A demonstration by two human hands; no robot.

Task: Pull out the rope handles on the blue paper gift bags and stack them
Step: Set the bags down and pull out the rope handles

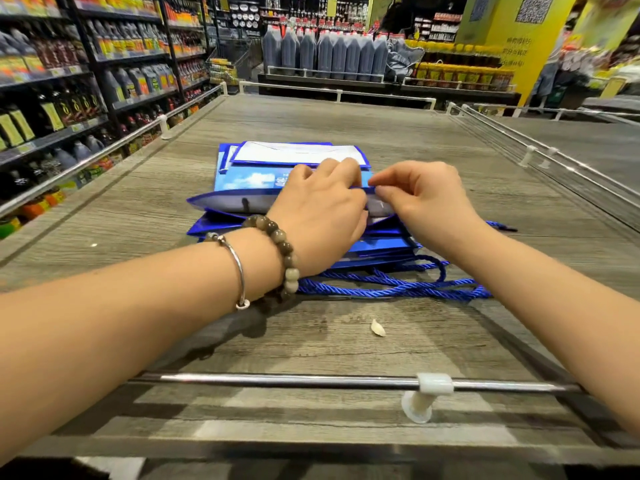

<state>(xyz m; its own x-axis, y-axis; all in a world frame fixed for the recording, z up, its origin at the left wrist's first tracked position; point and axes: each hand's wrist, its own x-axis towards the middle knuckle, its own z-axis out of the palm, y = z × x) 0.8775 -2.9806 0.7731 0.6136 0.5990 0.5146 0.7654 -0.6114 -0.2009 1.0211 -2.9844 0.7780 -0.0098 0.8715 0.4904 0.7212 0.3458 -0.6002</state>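
Supermarket shelves of dark bottles [52, 81] line the aisle around a grey wood-grain table [346, 341] edged with a chrome rail [277, 378]. Near its middle lies a pile of flat blue paper gift bags [242, 181], the top one's mouth held open. The left hand [320, 216], with a beaded bracelet [287, 254] and silver bangle [235, 268] at the wrist, grips the bag's upper rim, fingers curled over it. The right hand [420, 195] pinches the same rim between thumb and fingertips. Twisted blue rope handles [391, 287] trail loose on the table at the pile's near edge. A small pale scrap [378, 328] lies closer in.
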